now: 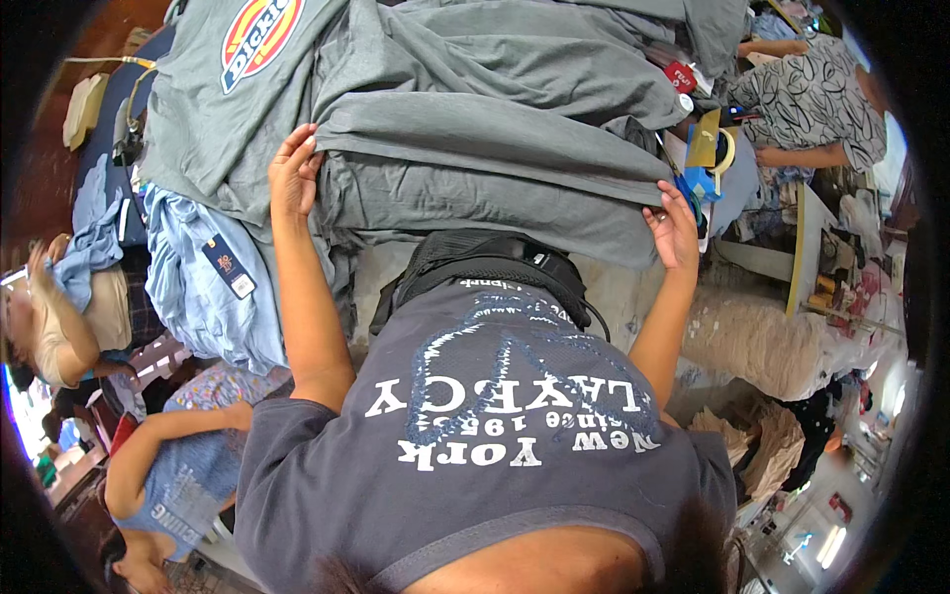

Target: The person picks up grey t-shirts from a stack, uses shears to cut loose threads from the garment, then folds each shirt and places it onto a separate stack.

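A grey garment (pixel 485 134) is stretched sideways in front of me, with a long fold running between my hands. My left hand (pixel 295 173) pinches the fold's left end between thumb and fingers. At its right end, my right hand (pixel 675 226) is closed on the same cloth. More grey cloth lies bunched beyond the fold. A grey garment with a colourful oval print (pixel 259 42) is spread out at the far left.
Light blue garments (pixel 203 277) with a dark hang tag (pixel 229 265) hang left of my left arm. Beyond my right hand are a tape roll (pixel 725 151) and a blue-handled tool (pixel 704 184). Co-workers are at the left and far right. Brown sacks (pixel 757 342) stand at right.
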Motion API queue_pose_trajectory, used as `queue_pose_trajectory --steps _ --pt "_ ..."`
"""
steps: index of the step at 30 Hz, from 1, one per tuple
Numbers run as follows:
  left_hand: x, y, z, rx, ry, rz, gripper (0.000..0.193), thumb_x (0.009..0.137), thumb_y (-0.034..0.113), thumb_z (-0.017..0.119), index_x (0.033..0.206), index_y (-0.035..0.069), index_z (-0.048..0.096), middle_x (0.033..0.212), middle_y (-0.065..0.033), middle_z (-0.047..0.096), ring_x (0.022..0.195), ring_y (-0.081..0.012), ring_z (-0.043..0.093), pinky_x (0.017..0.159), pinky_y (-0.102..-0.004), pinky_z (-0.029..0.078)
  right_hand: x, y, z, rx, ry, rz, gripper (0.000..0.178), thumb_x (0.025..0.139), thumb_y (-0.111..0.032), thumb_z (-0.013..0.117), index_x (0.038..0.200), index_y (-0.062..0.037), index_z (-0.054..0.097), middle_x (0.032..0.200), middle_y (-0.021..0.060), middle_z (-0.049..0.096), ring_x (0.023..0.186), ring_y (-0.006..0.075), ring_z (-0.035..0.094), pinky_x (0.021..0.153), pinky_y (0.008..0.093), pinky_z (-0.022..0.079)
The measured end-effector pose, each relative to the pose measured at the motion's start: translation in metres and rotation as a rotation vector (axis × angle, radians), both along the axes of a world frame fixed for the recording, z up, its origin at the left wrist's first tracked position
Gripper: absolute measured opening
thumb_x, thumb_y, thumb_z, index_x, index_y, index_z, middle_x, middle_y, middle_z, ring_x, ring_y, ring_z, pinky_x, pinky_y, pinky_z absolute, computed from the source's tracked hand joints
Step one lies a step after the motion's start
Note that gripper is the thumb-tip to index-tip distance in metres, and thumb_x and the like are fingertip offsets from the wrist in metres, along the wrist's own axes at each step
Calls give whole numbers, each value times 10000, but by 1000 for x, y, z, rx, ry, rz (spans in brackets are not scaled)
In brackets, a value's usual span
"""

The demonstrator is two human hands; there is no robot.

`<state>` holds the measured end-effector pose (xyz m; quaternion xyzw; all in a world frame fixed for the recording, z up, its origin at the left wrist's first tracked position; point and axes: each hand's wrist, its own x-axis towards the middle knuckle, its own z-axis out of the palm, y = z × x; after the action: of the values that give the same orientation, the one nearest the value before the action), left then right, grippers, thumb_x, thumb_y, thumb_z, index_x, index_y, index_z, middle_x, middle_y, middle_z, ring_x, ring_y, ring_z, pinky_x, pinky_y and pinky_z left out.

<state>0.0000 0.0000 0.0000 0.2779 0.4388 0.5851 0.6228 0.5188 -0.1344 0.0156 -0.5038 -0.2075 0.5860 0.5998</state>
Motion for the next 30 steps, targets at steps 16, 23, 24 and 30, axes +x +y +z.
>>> queue_pose_trajectory --steps 16,23,24,30 --pt "-11 -5 16 180 67 -62 554 766 -93 497 1257 83 313 1232 -139 425 820 -93 532 716 -220 464 6 1 3 -28 38 -131 339 760 -90 595 1071 -97 461 960 28 525 815 133 513 584 267 429" --pt "-11 -4 37 189 176 -17 554 764 -92 514 1258 45 305 1204 -166 445 804 -77 532 709 -178 455 7 7 17 24 40 -132 261 772 -109 575 1026 -116 513 908 -15 507 766 106 489 561 251 409" --pt "-11 -3 37 194 187 -28 548 766 -90 514 1257 42 308 1203 -166 446 807 -77 532 712 -177 454 6 8 18 31 53 -123 259 773 -108 573 1025 -118 514 906 -18 507 758 101 488 558 248 408" --pt "-22 5 39 196 329 -80 497 796 -22 524 1251 50 338 1176 -144 475 829 -81 527 730 -199 438 2 11 37 46 49 -133 257 803 -105 541 1052 -118 481 876 -15 545 712 73 493 532 210 370"
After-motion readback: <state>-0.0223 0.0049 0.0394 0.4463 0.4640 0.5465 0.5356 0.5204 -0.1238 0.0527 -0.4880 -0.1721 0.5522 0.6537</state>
